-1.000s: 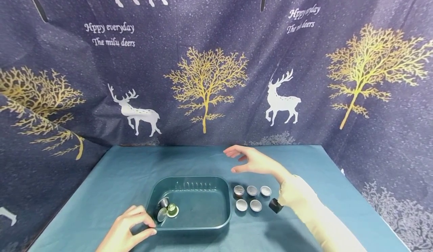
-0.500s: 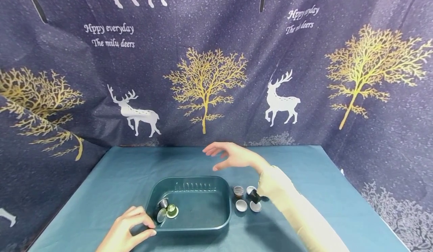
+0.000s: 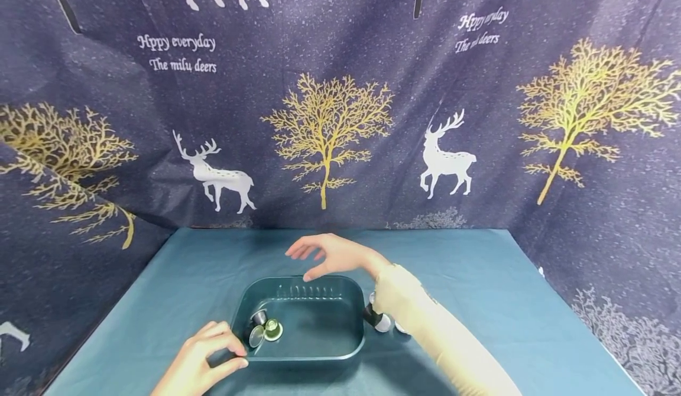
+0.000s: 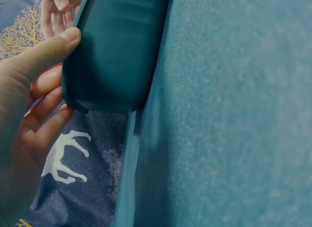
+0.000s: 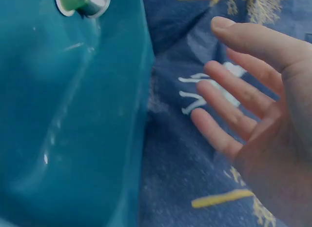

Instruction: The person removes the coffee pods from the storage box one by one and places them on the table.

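Note:
A dark green plastic basin (image 3: 303,359) sits on the table. My left hand (image 3: 204,357) pinches its near left corner; in the left wrist view the thumb lies over the rim of the basin (image 4: 117,56) with fingers curled against the outer side. Three coffee capsules lie together at the basin's left end: a green one (image 3: 273,329), one with its silver lid showing (image 3: 256,337) and a dark one (image 3: 259,317). My right hand (image 3: 335,255) hovers over the basin's far rim with loosely bent fingers and nothing between them.
Right of the basin, silver-lidded capsules (image 3: 383,323) are partly hidden behind my right sleeve (image 3: 420,310) and the black wrist camera. A blue cloth (image 3: 457,248) covers the table. Behind it hangs a dark curtain (image 3: 351,23) printed with deer and trees.
My right hand has moved left from above the capsules beside the basin to over its far rim. Its sleeve now covers most of those capsules. My left hand stays at the basin's corner.

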The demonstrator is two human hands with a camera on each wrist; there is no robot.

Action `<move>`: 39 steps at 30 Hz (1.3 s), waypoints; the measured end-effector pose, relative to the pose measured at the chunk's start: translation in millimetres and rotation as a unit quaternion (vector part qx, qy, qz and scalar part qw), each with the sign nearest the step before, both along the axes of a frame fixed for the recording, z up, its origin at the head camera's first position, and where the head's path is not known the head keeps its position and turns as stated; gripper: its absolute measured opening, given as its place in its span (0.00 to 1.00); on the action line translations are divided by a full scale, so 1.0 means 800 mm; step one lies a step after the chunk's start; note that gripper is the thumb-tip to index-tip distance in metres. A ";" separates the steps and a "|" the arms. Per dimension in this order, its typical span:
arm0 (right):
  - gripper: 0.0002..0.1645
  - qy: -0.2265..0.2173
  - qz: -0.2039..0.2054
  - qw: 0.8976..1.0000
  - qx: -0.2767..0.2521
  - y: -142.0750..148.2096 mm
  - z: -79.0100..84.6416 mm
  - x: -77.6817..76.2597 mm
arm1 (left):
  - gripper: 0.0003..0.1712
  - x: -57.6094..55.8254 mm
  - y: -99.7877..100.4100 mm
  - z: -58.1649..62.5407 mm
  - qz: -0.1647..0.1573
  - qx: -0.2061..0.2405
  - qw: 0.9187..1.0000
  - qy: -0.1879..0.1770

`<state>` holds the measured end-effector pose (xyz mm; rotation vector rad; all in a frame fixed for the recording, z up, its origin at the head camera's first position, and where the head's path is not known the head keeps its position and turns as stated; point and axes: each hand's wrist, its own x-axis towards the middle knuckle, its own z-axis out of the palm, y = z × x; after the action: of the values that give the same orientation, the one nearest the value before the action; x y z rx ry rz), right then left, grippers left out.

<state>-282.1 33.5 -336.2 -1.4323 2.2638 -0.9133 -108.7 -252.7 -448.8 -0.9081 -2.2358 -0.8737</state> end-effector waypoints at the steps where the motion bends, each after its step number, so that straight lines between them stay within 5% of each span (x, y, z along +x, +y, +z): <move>1: 0.33 0.000 0.004 1.000 -0.001 -0.006 -0.003 0.001 | 0.23 0.000 0.000 0.000 0.002 0.000 1.000 0.000; 15: 0.31 0.010 0.076 0.996 0.054 -0.059 -0.056 0.013 | 0.23 0.003 0.001 0.000 0.009 -0.002 1.000 -0.007; 27: 0.27 -0.006 0.099 0.991 0.094 -0.081 -0.091 0.024 | 0.21 0.001 0.001 -0.001 0.004 -0.002 1.000 0.004; 39: 0.21 0.014 0.115 0.986 0.121 -0.095 -0.103 0.028 | 0.22 0.003 0.002 0.002 0.003 0.004 1.000 -0.012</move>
<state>-259.8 -42.2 -418.2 -1.5603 2.0868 -0.5310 -106.6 -251.2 -446.9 -0.8911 -2.2523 -0.8934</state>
